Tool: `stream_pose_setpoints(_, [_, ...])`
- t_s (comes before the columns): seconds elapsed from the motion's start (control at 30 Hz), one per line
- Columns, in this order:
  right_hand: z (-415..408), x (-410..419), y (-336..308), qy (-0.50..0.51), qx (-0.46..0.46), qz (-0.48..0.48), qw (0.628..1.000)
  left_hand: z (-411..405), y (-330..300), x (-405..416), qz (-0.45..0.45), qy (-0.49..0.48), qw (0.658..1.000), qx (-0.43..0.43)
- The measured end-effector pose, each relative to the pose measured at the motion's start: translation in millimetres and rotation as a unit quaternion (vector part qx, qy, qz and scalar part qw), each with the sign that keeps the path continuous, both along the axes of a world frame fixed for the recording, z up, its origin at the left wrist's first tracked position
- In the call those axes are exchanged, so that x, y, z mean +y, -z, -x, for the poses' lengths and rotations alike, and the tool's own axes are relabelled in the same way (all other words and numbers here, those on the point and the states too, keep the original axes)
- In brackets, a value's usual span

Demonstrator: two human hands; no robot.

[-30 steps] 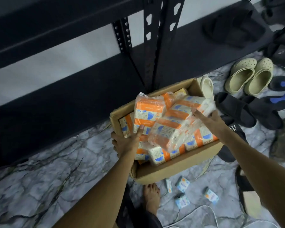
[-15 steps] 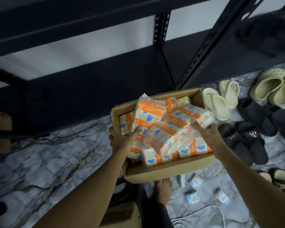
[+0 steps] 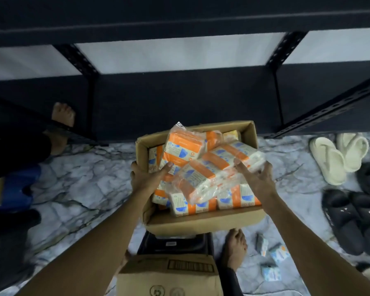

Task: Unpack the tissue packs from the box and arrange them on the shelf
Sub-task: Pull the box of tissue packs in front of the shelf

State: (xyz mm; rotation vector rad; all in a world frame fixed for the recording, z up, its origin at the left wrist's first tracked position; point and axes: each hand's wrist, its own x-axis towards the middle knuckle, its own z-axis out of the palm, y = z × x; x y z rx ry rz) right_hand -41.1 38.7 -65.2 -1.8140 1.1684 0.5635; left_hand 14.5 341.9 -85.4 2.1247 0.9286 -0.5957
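An open cardboard box [image 3: 203,223] sits in front of the person, heaped with orange-and-white tissue packs [image 3: 235,198] wrapped in clear plastic; the box appears to rest on something dark below it, though the view there is too dim to say what. The left hand [image 3: 146,178] grips the box's left wall, fingers curled over the outside edge and the thumb lying against a tissue bundle [image 3: 185,146] that stands tilted at the top of the heap. The right hand [image 3: 257,178] holds a second, longer bundle [image 3: 214,171] lying across the pile, thumb on top and fingers wrapped round its right end. Beyond the box stands the black metal shelf [image 3: 179,99], its lower board bare and dark. On the marble-patterned floor [image 3: 83,180] to the right lie cream slippers [image 3: 338,157] and black slides [image 3: 355,218], with a few small loose tissue packets [image 3: 273,259] near the person's bare foot [image 3: 234,248]. Another cardboard box [image 3: 169,274] sits nearest the camera, and another person's foot [image 3: 63,114] shows at the left by the shelf.
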Motion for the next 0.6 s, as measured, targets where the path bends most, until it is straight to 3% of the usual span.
stream_pose_setpoints(0.3, [-23,91,1,-0.014,-0.009,-0.041,0.999,-21,2,101,0.017,-0.018,1.0,0.015])
stream_pose_setpoints(0.47, [-19,95,-1,0.028,-0.026,-0.067,0.997,-32,6,108,0.033,0.005,0.999,-0.003])
stream_pose_setpoints(0.6, [-25,96,-10,0.076,-0.073,-0.143,0.984,-52,7,106,0.026,0.006,0.999,-0.02])
